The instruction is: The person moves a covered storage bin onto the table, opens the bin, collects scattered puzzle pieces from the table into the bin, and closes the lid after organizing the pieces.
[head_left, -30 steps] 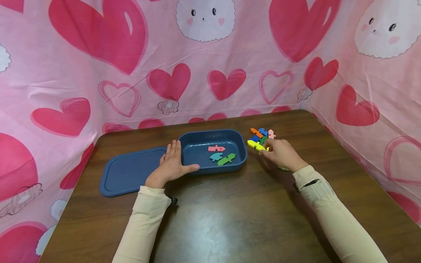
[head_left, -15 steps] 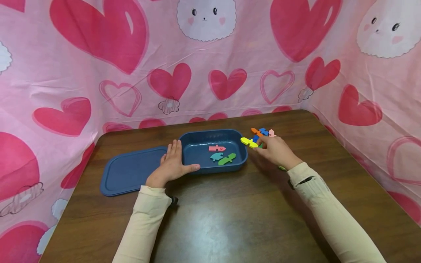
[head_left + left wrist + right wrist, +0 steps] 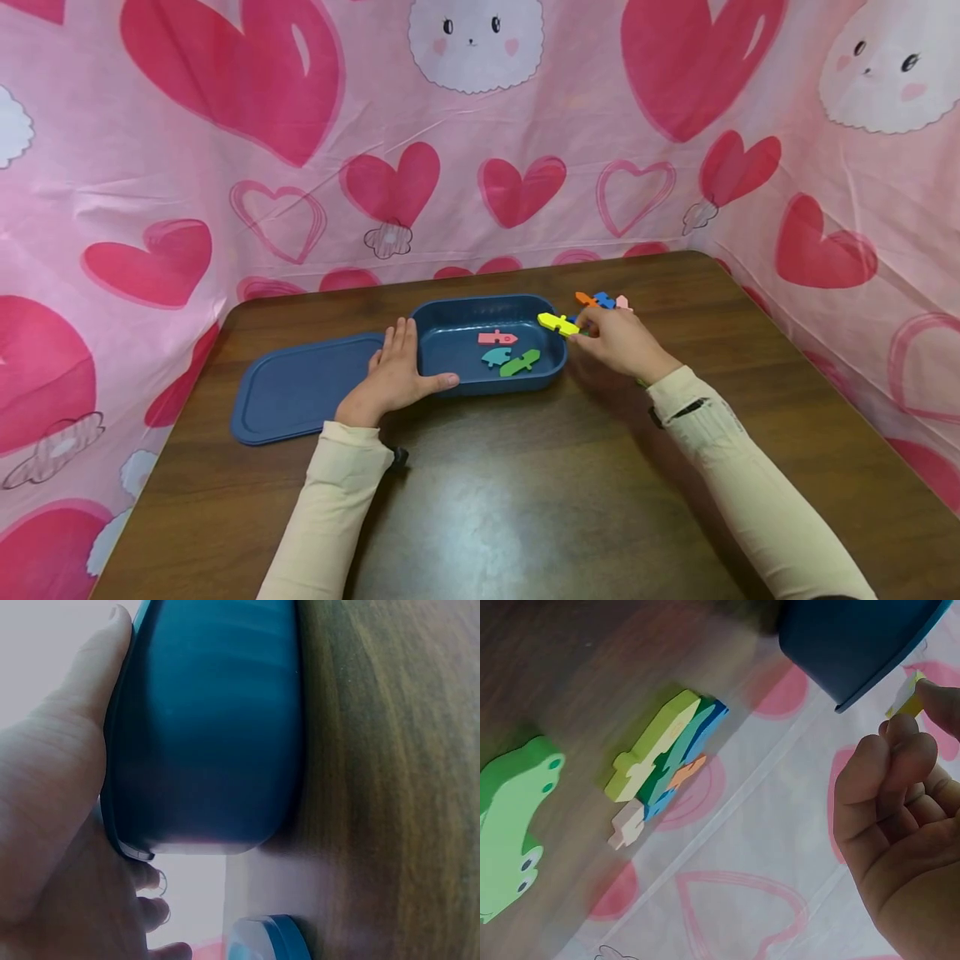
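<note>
My right hand pinches a yellow notched puzzle piece with a pointed end above the right rim of a blue plastic container. Only a corner of the yellow piece shows past my fingers in the right wrist view. Inside the container lie a pink pointed piece, a teal piece and a green piece. My left hand rests on the container's left end, thumb stretched along the front rim and fingers straight.
Left of the container lies its blue lid. Right of it is a loose pile, with an orange piece, blue piece and pale pink piece. The right wrist view adds a lime piece and a larger green shape with eyes.
My right hand has lifted the yellow piece from the pile and carried it left to the container's right rim. My left hand stays on the container.
</note>
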A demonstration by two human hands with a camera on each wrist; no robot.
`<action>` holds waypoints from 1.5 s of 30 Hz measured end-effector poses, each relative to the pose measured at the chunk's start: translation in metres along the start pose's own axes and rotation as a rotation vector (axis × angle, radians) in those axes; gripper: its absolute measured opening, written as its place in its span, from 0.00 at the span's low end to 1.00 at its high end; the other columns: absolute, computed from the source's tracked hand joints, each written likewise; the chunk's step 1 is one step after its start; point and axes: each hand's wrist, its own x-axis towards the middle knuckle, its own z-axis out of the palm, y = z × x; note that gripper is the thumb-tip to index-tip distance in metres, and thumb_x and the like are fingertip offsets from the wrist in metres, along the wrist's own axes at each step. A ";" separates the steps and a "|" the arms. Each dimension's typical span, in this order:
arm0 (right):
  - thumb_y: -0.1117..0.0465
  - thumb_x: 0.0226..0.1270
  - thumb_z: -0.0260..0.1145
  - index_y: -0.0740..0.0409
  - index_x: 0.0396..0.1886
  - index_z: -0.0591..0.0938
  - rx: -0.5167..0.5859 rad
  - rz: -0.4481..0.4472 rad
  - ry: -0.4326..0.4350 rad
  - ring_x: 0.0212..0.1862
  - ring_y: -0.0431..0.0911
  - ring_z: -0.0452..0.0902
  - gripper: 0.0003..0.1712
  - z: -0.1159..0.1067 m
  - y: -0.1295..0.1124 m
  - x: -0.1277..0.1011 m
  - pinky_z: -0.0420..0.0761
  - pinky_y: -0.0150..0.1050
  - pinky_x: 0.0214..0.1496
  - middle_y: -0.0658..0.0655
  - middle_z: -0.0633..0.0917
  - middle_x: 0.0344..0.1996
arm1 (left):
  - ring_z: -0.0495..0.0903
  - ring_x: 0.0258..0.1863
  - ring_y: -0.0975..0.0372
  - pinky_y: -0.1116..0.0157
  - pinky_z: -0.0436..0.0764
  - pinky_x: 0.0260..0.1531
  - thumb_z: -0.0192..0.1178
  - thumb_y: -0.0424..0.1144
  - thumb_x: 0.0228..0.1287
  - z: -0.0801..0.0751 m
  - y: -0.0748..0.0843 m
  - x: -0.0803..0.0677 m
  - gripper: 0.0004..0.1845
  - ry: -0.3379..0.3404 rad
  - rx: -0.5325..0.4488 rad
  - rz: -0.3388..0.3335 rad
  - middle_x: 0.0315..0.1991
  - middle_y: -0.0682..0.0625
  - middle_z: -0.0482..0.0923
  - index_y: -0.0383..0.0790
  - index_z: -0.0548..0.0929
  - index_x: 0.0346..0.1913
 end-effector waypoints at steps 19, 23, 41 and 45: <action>0.56 0.68 0.72 0.62 0.47 0.83 0.025 -0.090 -0.049 0.21 0.45 0.71 0.15 -0.001 -0.040 0.025 0.74 0.40 0.26 0.51 0.79 0.22 | 0.25 0.79 0.48 0.39 0.38 0.72 0.62 0.75 0.53 -0.004 0.001 0.002 0.72 0.016 -0.023 -0.003 0.81 0.42 0.26 0.39 0.29 0.80; 0.55 0.68 0.73 0.61 0.48 0.84 0.014 -0.106 -0.051 0.22 0.46 0.72 0.16 -0.004 -0.054 0.034 0.75 0.40 0.26 0.52 0.79 0.22 | 0.26 0.79 0.48 0.39 0.38 0.72 0.62 0.75 0.53 -0.006 0.004 0.005 0.71 0.026 -0.024 0.006 0.81 0.42 0.27 0.39 0.30 0.81; 0.55 0.68 0.72 0.58 0.49 0.85 0.006 -0.164 -0.163 0.31 0.46 0.78 0.15 0.016 -0.103 0.080 0.82 0.38 0.34 0.52 0.85 0.33 | 0.26 0.79 0.48 0.39 0.38 0.72 0.63 0.74 0.55 -0.005 -0.001 0.000 0.70 -0.002 -0.033 -0.026 0.81 0.42 0.26 0.38 0.30 0.80; 0.55 0.68 0.72 0.57 0.48 0.85 -0.011 -0.157 -0.192 0.32 0.46 0.78 0.14 0.020 -0.108 0.089 0.82 0.38 0.35 0.52 0.85 0.33 | 0.26 0.79 0.48 0.39 0.39 0.72 0.63 0.73 0.56 -0.003 -0.001 0.001 0.70 0.002 -0.031 -0.019 0.81 0.42 0.26 0.37 0.30 0.80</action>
